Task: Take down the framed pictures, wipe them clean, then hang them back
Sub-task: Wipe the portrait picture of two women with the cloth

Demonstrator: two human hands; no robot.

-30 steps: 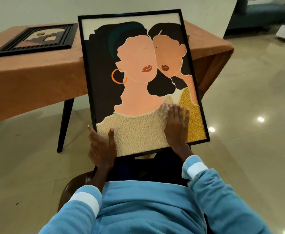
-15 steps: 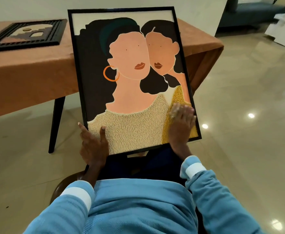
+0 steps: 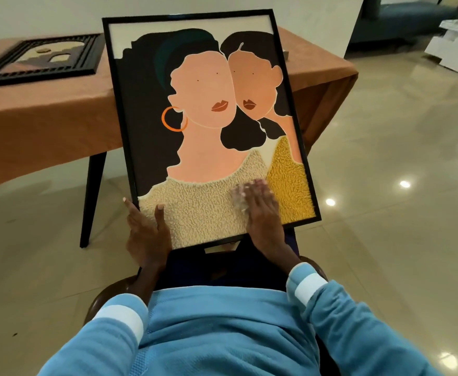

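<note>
- Black-framed portrait picture (image 3: pixel 209 118): was propped tilted on the seated person's lap, its lower edge at the thighs, its top leaning away toward the table.
- Left hand (image 3: pixel 148 234): was closed on the picture's lower left corner; the thumb was laid on the cream textured area of the front, the index finger was stretched up along the outer frame edge, and the remaining fingers were hidden behind.
- Right hand (image 3: pixel 260 210): was laid flat, fingers extended together, on the lower right of the picture front, pressing a pale wiping cloth (image 3: pixel 240 198) that showed just past and left of the fingertips.
- Second framed picture (image 3: pixel 43 59): was lying flat on the table, well beyond the left fingers.
- Table with orange cloth (image 3: pixel 46 126): was standing behind the held picture.
- Blue sleeves (image 3: pixel 339 316): were seen with white cuffs.
</note>
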